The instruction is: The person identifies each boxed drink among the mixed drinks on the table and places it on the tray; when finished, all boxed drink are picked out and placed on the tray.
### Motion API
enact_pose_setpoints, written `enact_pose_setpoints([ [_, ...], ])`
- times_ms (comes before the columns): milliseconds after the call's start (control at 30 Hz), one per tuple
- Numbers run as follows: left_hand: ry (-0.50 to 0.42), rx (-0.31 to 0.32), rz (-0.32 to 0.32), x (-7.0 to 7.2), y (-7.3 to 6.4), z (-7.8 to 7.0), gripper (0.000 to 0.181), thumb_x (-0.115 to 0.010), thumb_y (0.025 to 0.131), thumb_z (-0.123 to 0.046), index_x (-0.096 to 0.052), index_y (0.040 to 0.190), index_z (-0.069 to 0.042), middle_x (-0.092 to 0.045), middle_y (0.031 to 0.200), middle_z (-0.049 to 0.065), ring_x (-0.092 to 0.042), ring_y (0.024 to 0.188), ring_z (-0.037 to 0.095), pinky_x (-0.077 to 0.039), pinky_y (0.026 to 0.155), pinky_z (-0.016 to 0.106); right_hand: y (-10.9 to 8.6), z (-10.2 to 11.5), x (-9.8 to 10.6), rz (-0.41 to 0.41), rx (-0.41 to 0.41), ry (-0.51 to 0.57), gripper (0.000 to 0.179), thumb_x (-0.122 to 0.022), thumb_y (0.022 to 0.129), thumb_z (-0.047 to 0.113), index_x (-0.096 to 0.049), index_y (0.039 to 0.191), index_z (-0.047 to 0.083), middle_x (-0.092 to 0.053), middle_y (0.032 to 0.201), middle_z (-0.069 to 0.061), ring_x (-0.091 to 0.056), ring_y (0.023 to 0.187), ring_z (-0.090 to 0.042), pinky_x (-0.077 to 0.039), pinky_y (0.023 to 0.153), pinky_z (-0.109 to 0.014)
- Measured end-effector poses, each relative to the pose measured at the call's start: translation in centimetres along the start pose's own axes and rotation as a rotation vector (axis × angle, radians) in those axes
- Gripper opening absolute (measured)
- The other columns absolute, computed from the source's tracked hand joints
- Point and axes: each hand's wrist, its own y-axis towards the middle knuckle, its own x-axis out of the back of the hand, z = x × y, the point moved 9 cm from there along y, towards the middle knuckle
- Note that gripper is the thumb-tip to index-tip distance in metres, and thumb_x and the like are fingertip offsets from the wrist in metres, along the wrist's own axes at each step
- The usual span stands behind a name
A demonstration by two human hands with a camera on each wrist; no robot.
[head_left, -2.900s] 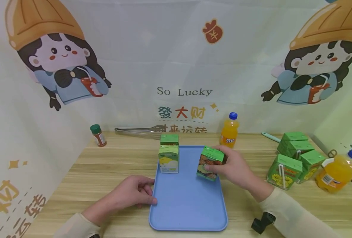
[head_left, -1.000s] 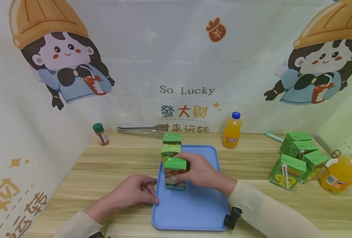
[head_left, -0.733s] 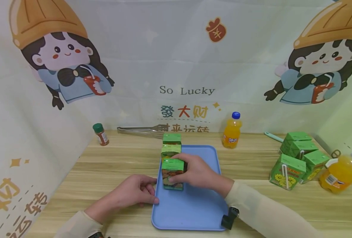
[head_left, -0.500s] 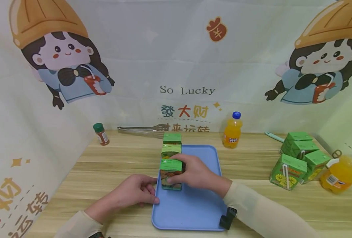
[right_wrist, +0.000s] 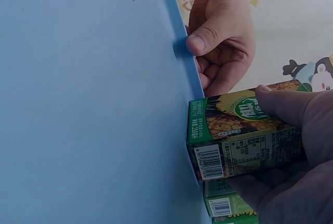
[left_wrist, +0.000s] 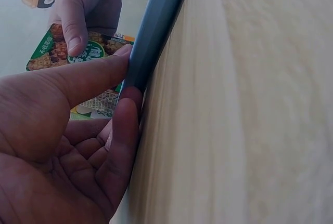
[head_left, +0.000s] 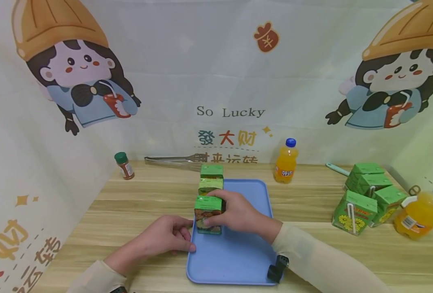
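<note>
My right hand grips a juice carton with a green top and a fruit picture. The carton stands upright at the left side of the blue tray, and in the right wrist view its base appears to meet the tray. Directly behind it, in a row, are a yellow-green carton and another green-topped carton, both partly hidden. At the tray's left edge, my left hand pinches the rim, thumb on top and fingers beneath, as the left wrist view shows.
Several green cartons stand to the right beside an orange drink bottle. Behind the tray is a second orange drink bottle. Metal tongs and a green-capped spice jar lie along the back left.
My right hand has carried the carton from the tray's right side to its left, in front of the other two, then slid slightly further left. The left hand stays on the rim.
</note>
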Motion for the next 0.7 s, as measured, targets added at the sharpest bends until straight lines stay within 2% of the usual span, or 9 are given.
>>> enact_pose_setpoints([
  [333, 0.002, 0.004, -0.006, 0.05, 0.04, 0.12, 0.077, -0.095, 0.09, -0.015, -0.057, 0.149, 0.018, -0.074, 0.095, 0.006, -0.07, 0.079, 0.02, -0.059, 0.059, 0.03, 0.23, -0.04, -0.09, 0.005, 0.018, -0.011, 0.059, -0.098, 0.089, 0.021, -0.072, 0.142, 0.017, -0.078, 0.118, 0.002, -0.071, 0.105, -0.013, -0.06, 0.095, -0.04],
  [700, 0.023, -0.001, -0.008, 0.0, 0.14, 0.33, 0.078, -0.096, 0.089, -0.016, -0.058, 0.148, 0.018, -0.074, 0.095, 0.006, -0.071, 0.081, 0.02, -0.06, 0.059, 0.032, 0.27, -0.11, -0.06, 0.005, -0.005, -0.023, 0.063, -0.098, 0.089, 0.022, -0.069, 0.144, 0.016, -0.078, 0.12, 0.001, -0.07, 0.107, -0.014, -0.06, 0.097, -0.042],
])
